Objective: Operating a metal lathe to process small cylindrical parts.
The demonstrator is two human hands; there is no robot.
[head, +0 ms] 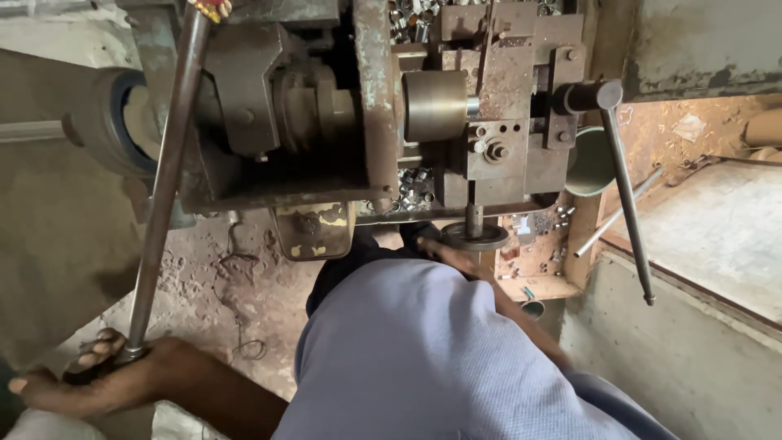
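One heavy, rusted machine fills the far half of the scene, its frame flaking and oil-dark; a brass-coloured cylinder sits at its middle, and small bright metal pieces lie heaped in the gaps above and below it; the person's blue-clothed body takes up the near centre; a long steel lever slants from the far top down to the near left, and a second, thinner handle hangs free on the right, untouched; the left hand is wrapped tightly around the lower end of the long lever, fingers curled over it; the right hand reaches forward to a dark round wheel beneath the machine's vertical spindle, touching it or just beside it, though whether it is closed on anything cannot be told. By the look of it, the lever is mid-stroke; continuing would call for a steady pull while the right hand stays clear of the moving parts.
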